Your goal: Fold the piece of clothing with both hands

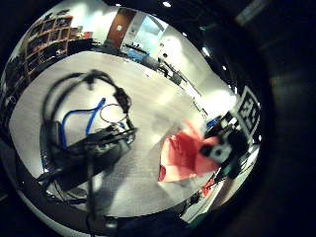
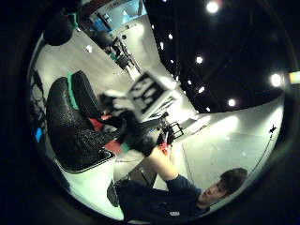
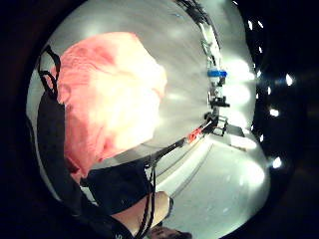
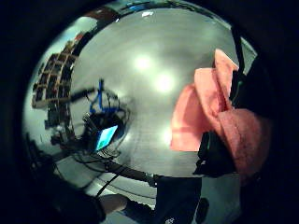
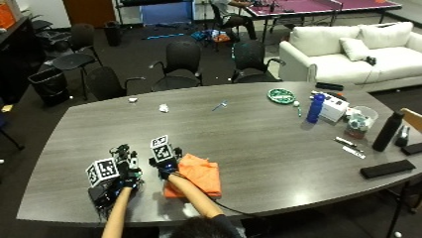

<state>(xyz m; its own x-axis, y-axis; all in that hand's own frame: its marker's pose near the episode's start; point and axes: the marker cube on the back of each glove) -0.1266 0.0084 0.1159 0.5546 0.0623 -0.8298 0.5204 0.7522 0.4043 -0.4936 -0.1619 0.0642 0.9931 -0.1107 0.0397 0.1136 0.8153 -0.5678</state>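
Lies on the grey table point(image 5: 264, 139) as a small orange bundle: the orange garment point(image 5: 198, 179), already doubled over itself, just beside the right hand point(image 5: 165, 166) on its outer side. Seems a late step of the folding, with the cloth reduced to a compact rectangle and perhaps one last fold or smoothing to come.

Sits at the near edge of the garment, touching it; in the right palm views the cloth point(image 4: 205, 112) fills much of the picture and drapes over dark glove fingers point(image 4: 216, 156), so probably pinching an edge of the cloth, though not sure. Hovers apart from the cloth over a heap of black cables and equipment point(image 5: 105, 193): the left hand point(image 5: 122, 181); cannot tell whether spread or curled.

Next calls for bringing the left hand across to the free edge, then lifting both corners evenly and laying them flat without disturbing the layers beneath.
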